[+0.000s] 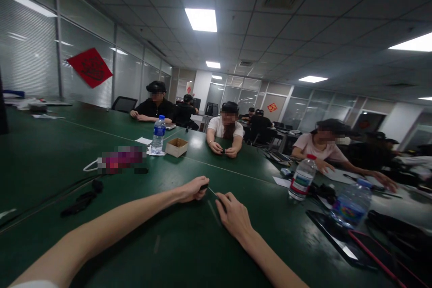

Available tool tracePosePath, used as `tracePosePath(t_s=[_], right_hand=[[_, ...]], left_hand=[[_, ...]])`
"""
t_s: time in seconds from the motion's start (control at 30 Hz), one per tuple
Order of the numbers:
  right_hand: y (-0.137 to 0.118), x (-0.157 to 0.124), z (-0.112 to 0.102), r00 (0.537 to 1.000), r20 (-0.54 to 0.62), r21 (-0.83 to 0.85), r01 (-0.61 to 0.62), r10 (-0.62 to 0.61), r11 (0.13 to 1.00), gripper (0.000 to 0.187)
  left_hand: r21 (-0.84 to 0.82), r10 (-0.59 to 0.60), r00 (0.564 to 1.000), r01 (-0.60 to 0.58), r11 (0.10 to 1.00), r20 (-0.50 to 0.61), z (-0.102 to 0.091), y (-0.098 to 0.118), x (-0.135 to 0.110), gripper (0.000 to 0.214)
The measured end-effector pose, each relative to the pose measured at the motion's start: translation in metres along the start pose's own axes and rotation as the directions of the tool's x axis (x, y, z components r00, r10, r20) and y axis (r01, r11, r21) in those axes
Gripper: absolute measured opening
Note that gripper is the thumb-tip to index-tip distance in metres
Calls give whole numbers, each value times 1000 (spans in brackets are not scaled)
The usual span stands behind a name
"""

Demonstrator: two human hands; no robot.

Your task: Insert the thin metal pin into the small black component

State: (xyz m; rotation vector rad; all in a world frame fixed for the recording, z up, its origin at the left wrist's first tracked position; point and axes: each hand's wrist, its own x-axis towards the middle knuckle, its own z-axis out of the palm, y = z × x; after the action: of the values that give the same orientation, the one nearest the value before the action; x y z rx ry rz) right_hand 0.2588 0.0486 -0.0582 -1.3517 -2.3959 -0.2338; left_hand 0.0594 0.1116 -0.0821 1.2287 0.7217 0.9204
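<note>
My left hand [194, 190] is closed around a small black object [204, 186] just above the green table. A thin pale strip [212, 191] runs from this object toward my right hand [233, 213]. The fingertips of my right hand meet the strip's far end, with the index finger and thumb bent around it. What kind of object it is, I cannot make out, as my fingers cover most of it.
The green table [162, 252] bears an open cardboard box [176, 148], a water bottle [158, 137], a red-capped bottle [303, 177] and a blue-capped bottle [351, 204]. A dark tablet [329, 229] lies at right, black straps [81, 201] at left. Several people sit around.
</note>
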Motion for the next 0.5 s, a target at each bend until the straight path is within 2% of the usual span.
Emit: tracePosePath(t_s=[0.2,0.5], right_hand=[[-3,-2,-5,999,55,-16,4,-3,1000,39],[-5,-2,-9,997,78,-38,-6,9,999,35]], left_hand=[[52,-48,998,46,998,29,1,3,-2,30],[190,8,993,15,982,-120,10,0,0,23]])
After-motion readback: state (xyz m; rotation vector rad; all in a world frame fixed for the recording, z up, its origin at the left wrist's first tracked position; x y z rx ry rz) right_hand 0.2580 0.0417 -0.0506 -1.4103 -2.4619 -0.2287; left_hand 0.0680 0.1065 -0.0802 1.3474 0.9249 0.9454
